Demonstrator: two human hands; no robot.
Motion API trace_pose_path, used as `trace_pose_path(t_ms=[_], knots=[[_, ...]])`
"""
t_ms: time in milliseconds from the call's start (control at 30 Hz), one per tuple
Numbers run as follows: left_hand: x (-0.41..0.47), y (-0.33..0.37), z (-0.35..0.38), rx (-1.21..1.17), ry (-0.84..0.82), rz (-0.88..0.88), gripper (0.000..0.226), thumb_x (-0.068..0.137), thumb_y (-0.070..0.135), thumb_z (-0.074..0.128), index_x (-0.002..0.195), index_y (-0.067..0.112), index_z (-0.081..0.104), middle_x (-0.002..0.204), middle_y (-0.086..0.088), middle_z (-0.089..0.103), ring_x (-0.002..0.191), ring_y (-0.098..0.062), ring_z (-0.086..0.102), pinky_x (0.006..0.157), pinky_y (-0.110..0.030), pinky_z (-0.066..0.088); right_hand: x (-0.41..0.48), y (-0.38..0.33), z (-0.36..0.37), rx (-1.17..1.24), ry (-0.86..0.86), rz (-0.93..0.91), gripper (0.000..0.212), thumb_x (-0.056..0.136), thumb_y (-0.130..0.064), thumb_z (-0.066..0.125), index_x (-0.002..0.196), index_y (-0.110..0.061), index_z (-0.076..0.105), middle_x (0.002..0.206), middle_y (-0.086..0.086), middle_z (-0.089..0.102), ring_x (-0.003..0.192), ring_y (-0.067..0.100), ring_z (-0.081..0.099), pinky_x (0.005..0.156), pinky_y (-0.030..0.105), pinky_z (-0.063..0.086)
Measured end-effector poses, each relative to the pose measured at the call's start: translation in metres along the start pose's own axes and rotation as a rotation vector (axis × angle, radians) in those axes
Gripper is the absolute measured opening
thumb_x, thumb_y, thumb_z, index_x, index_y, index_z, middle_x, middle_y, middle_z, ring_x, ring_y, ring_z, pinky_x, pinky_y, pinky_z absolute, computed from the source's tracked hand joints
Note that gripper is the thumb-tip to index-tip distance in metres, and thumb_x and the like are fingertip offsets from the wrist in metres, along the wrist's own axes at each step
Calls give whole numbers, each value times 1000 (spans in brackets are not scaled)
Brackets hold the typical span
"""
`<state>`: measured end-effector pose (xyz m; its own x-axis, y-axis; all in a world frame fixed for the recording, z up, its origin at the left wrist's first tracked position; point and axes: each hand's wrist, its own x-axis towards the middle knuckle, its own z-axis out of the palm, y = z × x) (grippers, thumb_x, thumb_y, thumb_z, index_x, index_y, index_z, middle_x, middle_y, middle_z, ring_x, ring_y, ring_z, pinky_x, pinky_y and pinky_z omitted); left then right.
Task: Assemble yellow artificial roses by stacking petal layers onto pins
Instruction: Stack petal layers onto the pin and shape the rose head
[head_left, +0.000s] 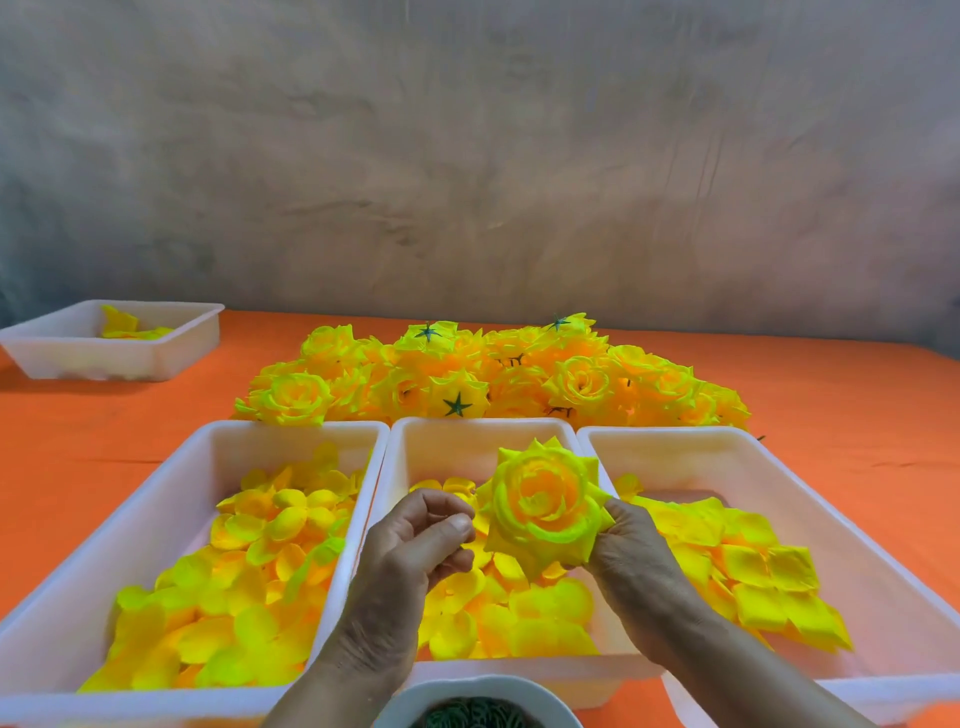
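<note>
Right hand grips rose, middle tray beneath

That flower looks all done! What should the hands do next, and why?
Probably place the rose on the pile of finished roses behind the trays. The right hand holds it, it already looks full, with petal rings around a closed centre, and the left hand beside it has curled fingers with no petal visible.

I can read no text, label, brand or number anywhere in this view. The white trays, the orange tablecloth and the grey wall behind them show me plain surfaces only, with no sign or marking I can make out.
</note>
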<state>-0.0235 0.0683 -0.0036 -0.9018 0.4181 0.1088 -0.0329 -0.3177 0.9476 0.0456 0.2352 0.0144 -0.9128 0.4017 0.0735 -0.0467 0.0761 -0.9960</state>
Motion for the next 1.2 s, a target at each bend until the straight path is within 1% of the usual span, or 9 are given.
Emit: trace_pose_path(t_ms=[133, 300, 500, 633, 733, 833, 1000, 1100, 1200], knots=[[-5, 0, 4, 75, -40, 114, 25, 53, 35, 72, 74, 20, 71, 66, -5, 61, 59, -16, 56, 59, -23, 52, 1, 1, -1, -28, -11, 6, 25, 58, -4, 80, 64, -28, 75, 51, -2, 62, 47, 8, 48, 48, 20, 46], [-4, -1, 1, 82, 8, 139, 25, 53, 40, 71, 71, 22, 67, 62, -1, 57, 57, -13, 54, 63, -29, 51, 1, 6, -3, -108, -17, -3, 23, 80, 7, 70, 83, -15, 76, 79, 17, 72, 67, 17, 55, 63, 35, 51], [-3, -2, 6, 176, 52, 124, 30, 57, 40, 86, 68, 16, 70, 59, 2, 60, 50, -11, 53, 55, -21, 46, 0, 6, -2, -131, -21, -41, 24, 78, 9, 69, 79, -14, 75, 76, 28, 67, 62, 21, 52, 58, 37, 49], [-2, -3, 5, 191, 63, 113, 25, 55, 29, 90, 64, 15, 71, 55, 3, 61, 47, -8, 53, 50, -14, 44, 0, 7, -2, -129, -14, -77, 27, 76, 6, 72, 77, -20, 78, 64, 13, 67, 58, 15, 50, 56, 36, 47], [1, -4, 3, 175, 78, 76, 9, 59, 27, 77, 64, 22, 71, 56, 3, 59, 49, -10, 53, 57, -21, 44, 0, 5, -1, -93, -30, -75, 19, 72, 5, 75, 78, -13, 78, 71, 20, 68, 59, 17, 52, 58, 37, 49], [4, -6, 1, 151, 97, 59, 14, 60, 18, 81, 63, 25, 69, 55, 2, 57, 48, -12, 51, 59, -27, 41, -1, 6, -1, -147, -31, -96, 8, 77, 0, 71, 74, -7, 75, 58, 5, 60, 51, 9, 46, 50, 23, 45], [3, -5, 2, 140, 101, 69, 5, 65, 24, 70, 62, 23, 67, 55, 1, 55, 43, -11, 48, 47, -19, 43, -3, 1, 1, -186, -113, -91, 23, 77, 3, 71, 62, -15, 71, 50, -10, 55, 47, 2, 41, 50, 16, 39], [3, -6, 0, 161, 111, 84, 14, 77, 13, 75, 67, 16, 65, 58, -3, 57, 42, -12, 45, 47, -19, 43, -5, -3, 3, -184, -176, -94, 31, 73, -4, 78, 57, -29, 71, 52, -14, 62, 47, -5, 48, 51, 11, 40], [0, -5, 2, 152, 75, 91, 11, 76, 17, 74, 70, 15, 66, 60, -5, 60, 40, -12, 44, 46, -18, 42, -4, 2, 0, -262, -148, -90, 31, 78, -3, 74, 61, -28, 69, 53, -13, 63, 49, -4, 49, 54, 15, 42]])
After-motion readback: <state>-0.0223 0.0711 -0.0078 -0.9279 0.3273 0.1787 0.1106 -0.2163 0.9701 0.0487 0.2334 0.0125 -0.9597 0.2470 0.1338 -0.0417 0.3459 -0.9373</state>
